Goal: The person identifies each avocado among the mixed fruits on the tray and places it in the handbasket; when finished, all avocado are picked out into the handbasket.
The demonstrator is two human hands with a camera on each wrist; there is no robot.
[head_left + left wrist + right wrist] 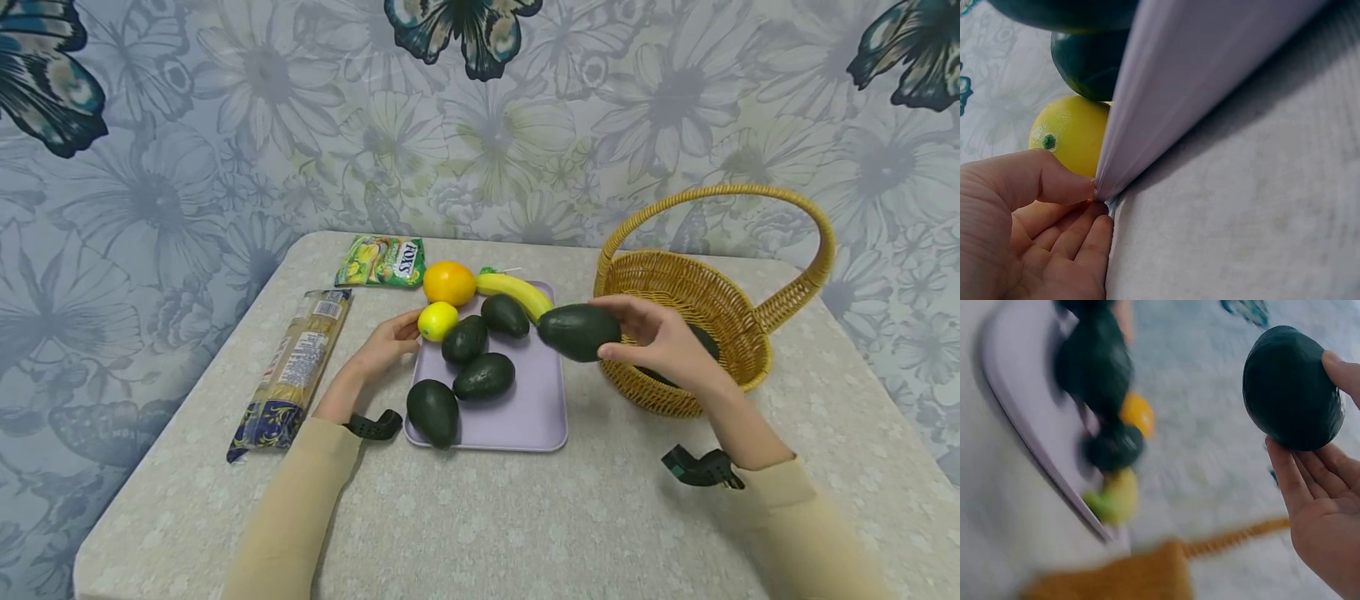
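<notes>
My right hand [660, 342] grips a dark green avocado [579, 332] between thumb and fingers, held up between the tray and the basket's near left rim. The right wrist view shows this avocado [1291, 387] from its rounded end. My left hand [386, 350] pinches the left rim of the lilac tray [536, 417], thumb on top beside a lemon [1069, 134]. Several more avocados [483, 377] lie on the tray, one of them at its near left corner. Behind them are a banana [513, 292] and an orange [448, 283].
A wicker basket [753, 367] with a tall arched handle stands on the right, a dark green avocado [703, 340] partly visible inside. Left of the tray lies a pack of spaghetti [300, 358]. A green Fox's candy bag [381, 261] lies at the back, near the patterned wall.
</notes>
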